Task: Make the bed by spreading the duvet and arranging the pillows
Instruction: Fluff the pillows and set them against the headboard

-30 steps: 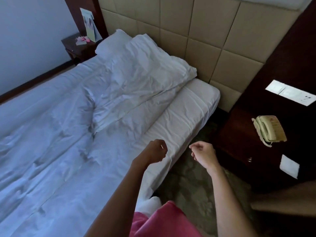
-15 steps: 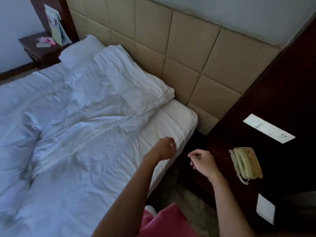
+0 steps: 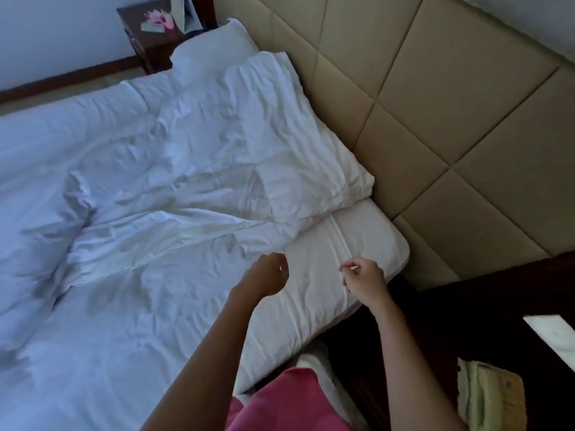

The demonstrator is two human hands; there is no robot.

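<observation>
A rumpled white duvet [image 3: 149, 188] covers most of the bed, bunched toward the head end, with its near corner folded back. The bare white mattress corner [image 3: 370, 241] shows beside the headboard. A white pillow [image 3: 214, 46] lies at the far head corner, partly under the duvet. My left hand [image 3: 270, 276] hovers over the mattress edge, fingers curled with nothing in them. My right hand [image 3: 365, 281] hangs just beside it above the mattress corner, fingers loosely curled and also holding nothing.
A padded beige headboard [image 3: 435, 104] runs along the right. A dark bedside unit [image 3: 485, 309] with a cream telephone [image 3: 488, 396] stands at the lower right. Another dark nightstand [image 3: 149, 32] with pink items sits at the far corner.
The view has swung toward the head of the bed and closer. Both hands have moved from beside the bed to above the mattress corner, still curled and holding nothing.
</observation>
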